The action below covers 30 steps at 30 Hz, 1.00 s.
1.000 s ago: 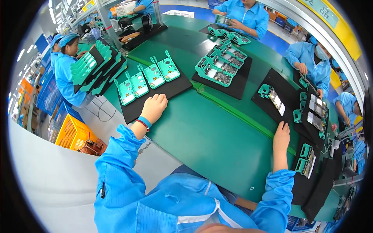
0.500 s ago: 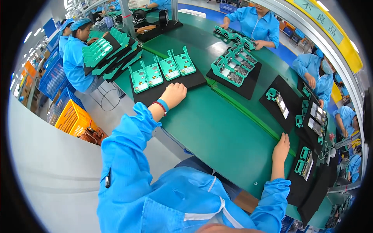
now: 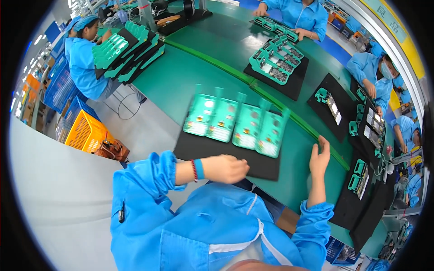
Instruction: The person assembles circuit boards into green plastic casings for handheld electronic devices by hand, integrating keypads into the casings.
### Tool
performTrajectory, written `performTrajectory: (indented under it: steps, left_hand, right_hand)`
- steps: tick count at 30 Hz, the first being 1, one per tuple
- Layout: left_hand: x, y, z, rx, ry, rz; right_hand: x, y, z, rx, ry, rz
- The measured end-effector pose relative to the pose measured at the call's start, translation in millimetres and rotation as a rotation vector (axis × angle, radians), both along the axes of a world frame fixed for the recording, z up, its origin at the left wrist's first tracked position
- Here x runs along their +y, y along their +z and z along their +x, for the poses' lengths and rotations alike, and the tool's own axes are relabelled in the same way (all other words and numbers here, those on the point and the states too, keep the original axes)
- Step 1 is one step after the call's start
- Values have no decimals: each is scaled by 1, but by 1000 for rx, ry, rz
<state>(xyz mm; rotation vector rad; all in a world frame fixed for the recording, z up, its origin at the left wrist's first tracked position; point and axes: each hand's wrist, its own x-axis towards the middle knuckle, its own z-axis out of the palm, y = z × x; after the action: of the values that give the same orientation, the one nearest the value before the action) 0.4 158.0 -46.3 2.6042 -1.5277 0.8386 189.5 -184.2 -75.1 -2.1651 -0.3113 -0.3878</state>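
My left hand point(image 3: 225, 169) is closed on the near edge of a black foam mat point(image 3: 203, 147), its fingers curled and partly hidden. On that mat stand several teal-green plastic housings point(image 3: 245, 126) side by side, each with a narrow arm pointing away from me; they are slightly blurred by motion. To the right of the mat, my right hand point(image 3: 320, 158) hovers over the green tabletop with fingers spread and nothing in it. A mat with green-framed circuit assemblies point(image 3: 358, 179) lies to the right of this hand.
A green rail point(image 3: 289, 113) runs along the table point(image 3: 167, 90). Beyond it sit more green housings with boards point(image 3: 276, 61). Stacked mats of housings point(image 3: 131, 56) stand at the far left. Co-workers sit along the far and right sides. A yellow crate point(image 3: 86, 131) is on the floor.
The mat with its housings has slid right and nearer to me, along with my left hand. My right hand has risen and its fingers have spread.
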Motion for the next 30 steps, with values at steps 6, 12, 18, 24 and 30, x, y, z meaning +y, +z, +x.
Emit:
performTrajectory:
  steps: [6, 12, 18, 24, 30]
  left_hand:
    - [-77, -10, 11, 172, -225, -18]
    - [-65, 17, 7, 166, -114, -466]
    - [179, -1, -30, 55, 1071, -1426]
    - [402, -61, -36, 289, 1194, -2129]
    - [464, -59, -10, 217, 1345, -1880]
  right_hand:
    - [31, 66, -49, -128, -47, 90]
    - [96, 113, -101, -132, 354, -168]
    - [183, 99, -114, 15, 863, -90]
    - [298, 51, -121, -131, 1199, -307]
    - [340, 20, -107, -149, 1124, -597]
